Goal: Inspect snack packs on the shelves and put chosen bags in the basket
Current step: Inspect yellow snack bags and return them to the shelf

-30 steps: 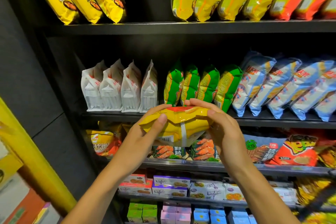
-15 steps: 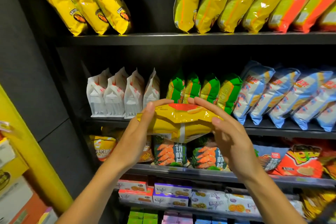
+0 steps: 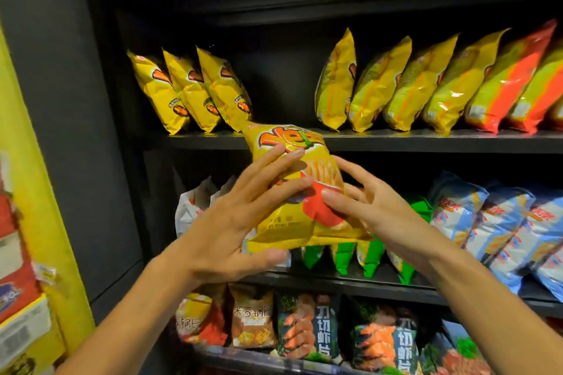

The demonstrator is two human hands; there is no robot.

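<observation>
Left arm: bare forearm rising from the lower left, angled up and to the right.
Left grip (image 3: 231, 222): raised at mid-frame, back of the hand toward the camera, fingers (image 3: 274, 164) spread and laid long across the front of what it holds, thumb tucked under the bottom edge.
Right arm: bare forearm coming in from the lower right, angled up and left.
Right grip (image 3: 377, 207): level with the left, fingers extended leftward, thumb pressing on the front, the other fingers behind.

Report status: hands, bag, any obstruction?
Left hand and right hand both grip the yellow snack bag, front facing camera. Held before the shelves. Basket not in view. Nothing blocking.
</observation>
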